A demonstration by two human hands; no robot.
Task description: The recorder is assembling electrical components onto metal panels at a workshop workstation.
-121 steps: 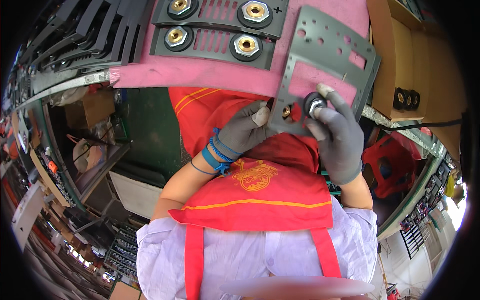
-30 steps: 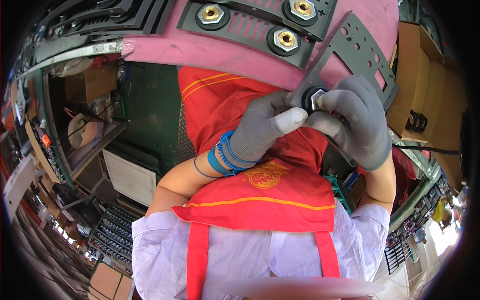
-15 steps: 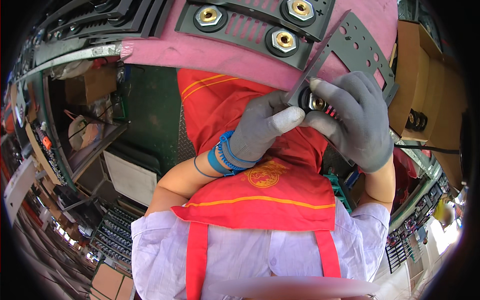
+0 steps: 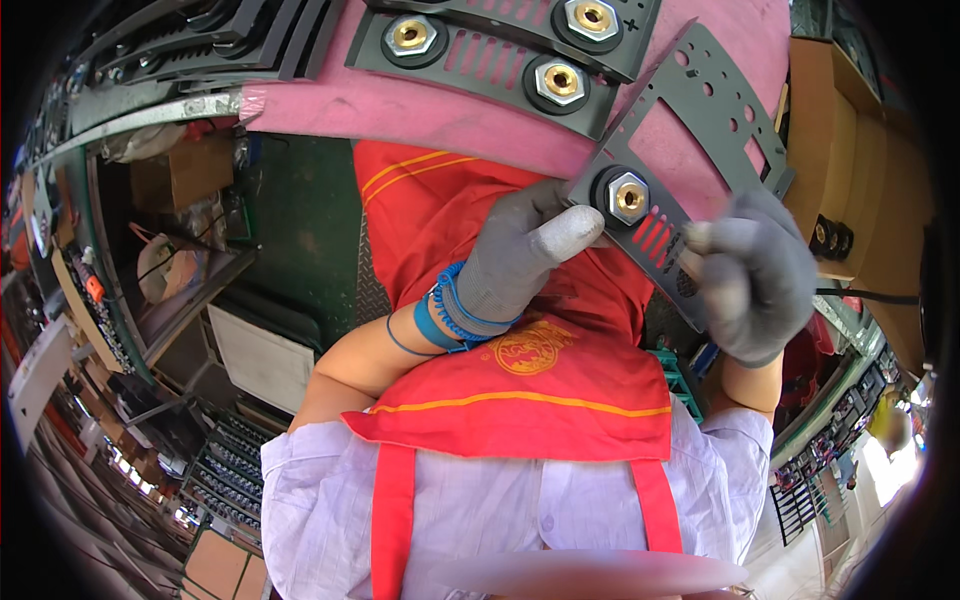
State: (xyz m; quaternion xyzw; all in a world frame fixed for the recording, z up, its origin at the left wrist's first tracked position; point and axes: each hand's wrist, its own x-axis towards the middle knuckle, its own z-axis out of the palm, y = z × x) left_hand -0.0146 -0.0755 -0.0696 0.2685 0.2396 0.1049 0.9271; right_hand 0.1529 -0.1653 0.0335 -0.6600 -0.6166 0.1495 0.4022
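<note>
My left hand (image 4: 525, 240), in a grey work glove with a whitened thumb, grips the near left corner of a dark grey metal bracket (image 4: 705, 85). The thumb lies on top, and the fingers go out of sight beneath. Close to that thumb, a hex nut (image 4: 627, 197) with a brass centre sits on a black ring on the bracket. My right hand (image 4: 755, 285), gloved alike, is over the bracket's near right end beside its slots. Its fingers are bent and blurred by motion; whether they touch the bracket or hold something I cannot tell.
Similar brackets with nuts (image 4: 430, 50) lie on the pink-covered table (image 4: 400, 105). More dark metal parts (image 4: 240, 50) are stacked at the far left. An open cardboard box (image 4: 815, 130) with black round pieces (image 4: 831, 238) stands at the right, near a black cable (image 4: 870, 298).
My right hand has come off the hex nut and moved right and down, uncovering the nut and slots. My left hand keeps its grip on the bracket.
</note>
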